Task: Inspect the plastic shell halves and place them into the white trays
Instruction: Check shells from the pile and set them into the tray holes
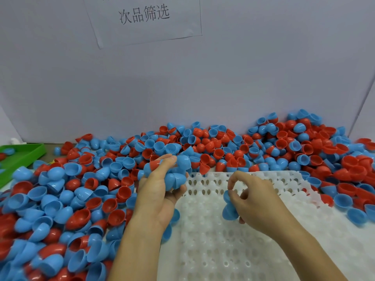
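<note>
Grey wall [263, 67] behind. Left hand [160, 191] clutching several blue shells [178, 177], right hand [257, 199] pinching probably two [230, 209]; light, slick, best gripped by rims.

Too many to count: red and blue shell halves [203, 147] heaped from nine o'clock round to three. One white tray [253, 250] at six o'clock, one green tray [30, 152] at nine. Two hands, one paper sign [142, 19] at twelve.

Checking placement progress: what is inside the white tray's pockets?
The visible pockets of the white tray look empty. The right hand, holding blue shell halves, and both forearms cover some pockets.
</note>
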